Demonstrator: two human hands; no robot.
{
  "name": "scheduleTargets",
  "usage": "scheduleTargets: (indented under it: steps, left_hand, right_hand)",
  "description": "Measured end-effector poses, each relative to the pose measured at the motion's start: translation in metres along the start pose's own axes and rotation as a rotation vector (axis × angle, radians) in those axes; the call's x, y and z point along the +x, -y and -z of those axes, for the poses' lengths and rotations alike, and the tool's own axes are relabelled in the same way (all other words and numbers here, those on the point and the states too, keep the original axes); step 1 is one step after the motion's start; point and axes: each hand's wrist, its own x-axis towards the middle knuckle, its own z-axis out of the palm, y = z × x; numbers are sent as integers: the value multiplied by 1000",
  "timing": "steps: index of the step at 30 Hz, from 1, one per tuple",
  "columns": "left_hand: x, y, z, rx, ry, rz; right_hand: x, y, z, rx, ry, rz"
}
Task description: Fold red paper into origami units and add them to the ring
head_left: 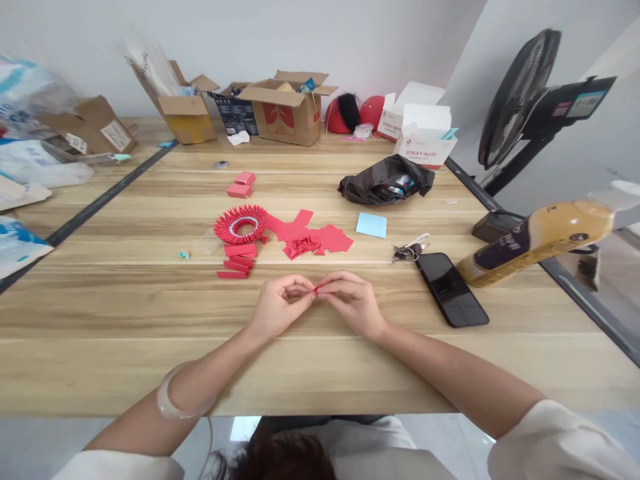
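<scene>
A small piece of red paper (317,290) is pinched between the fingertips of my left hand (283,303) and my right hand (354,303), just above the wooden table. Most of it is hidden by the fingers. Beyond my hands lie flat red paper slips (334,238) with a heap of small folded red pieces (303,246) on them. To the left of these sits a spiky red paper ring (233,233) with a light blue inner edge. Several red paper strips (239,259) lie in front of the ring, and two red paper stacks (240,191) lie behind it.
On the right are a black phone (453,290), keys (407,252), a tilted-looking yellow bottle (537,237) and a fan (520,100). A blue sticky note (371,225) and black bag (385,181) lie farther back. Cardboard boxes (290,117) line the wall; plastic bags (37,163) sit left.
</scene>
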Motion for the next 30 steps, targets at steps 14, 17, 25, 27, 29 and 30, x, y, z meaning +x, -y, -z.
scheduleTargets:
  steps: [14, 17, 25, 27, 29, 30]
  left_hand:
    - [0, 4, 3, 101, -68, -74]
    - [0, 7, 5, 231, -24, -133]
    - [0, -1, 8, 477, 49, -229]
    - [0, -1, 7, 475, 54, -238]
    - [0, -1, 7, 474, 48, -257]
    - [0, -1, 7, 476, 41, -273]
  right_hand:
    - [3, -5, -2, 246, 4, -332]
    - [3, -4, -1, 194, -31, -284]
    - [2, -2, 1, 51, -41, -144]
    - [2, -1, 2, 33, -35, -116]
    - [2, 0, 2, 27, -33, -96]
    - [2, 0, 3, 29, -32, -91]
